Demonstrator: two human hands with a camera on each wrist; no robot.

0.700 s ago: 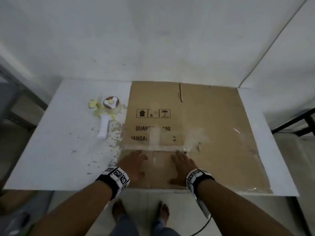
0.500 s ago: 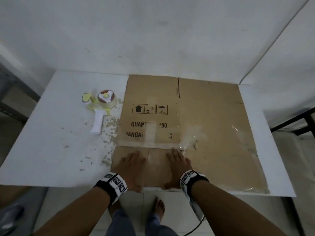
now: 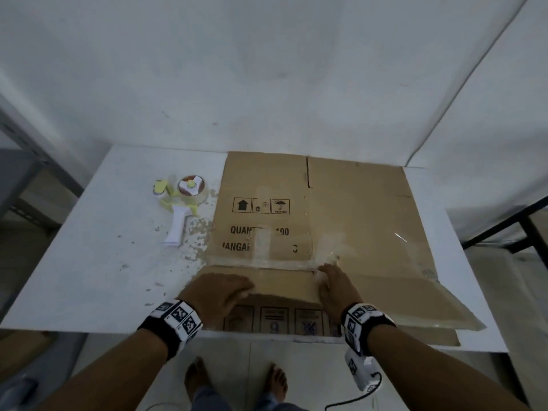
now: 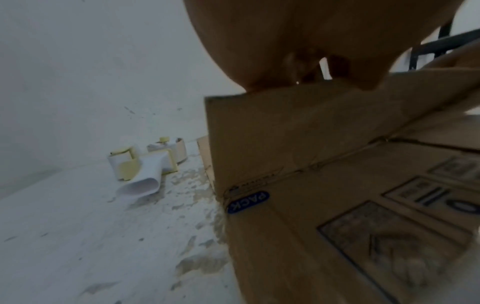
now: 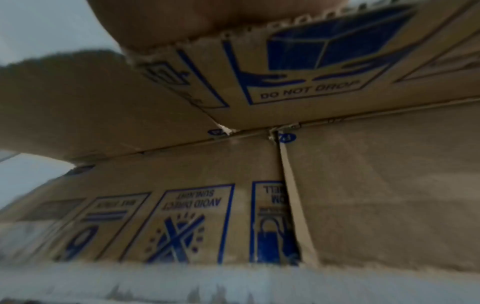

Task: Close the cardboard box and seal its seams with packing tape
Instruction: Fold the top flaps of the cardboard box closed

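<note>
Both hands have peeled the near flap up off the flattened cardboard box [image 3: 341, 221] since the earlier head frames, where they lay flat on it; printed handling symbols now show beneath the raised edge.

Left hand [image 3: 219, 295] is grasping the flap's left end, fingers over the top edge. Right hand [image 3: 335, 289] is grasping the same near flap [image 3: 284, 284] at its right end, by the slit between flaps. In the wrist views the cardboard edge runs straight under each palm.

That flap's long axis runs left to right across the bench [image 3: 89, 277], parallel to the near edge, and its hinge crease lies on the far side of the grip. So I judge the coming lift must swing up and away from the person.

Box as a whole lies collapsed on the right half of the bench, its length left to right, old tape glinting on it. Tape dispenser [image 3: 182, 206] rests just beside its left edge, handle pointing toward the person, nearer the left hand.
</note>
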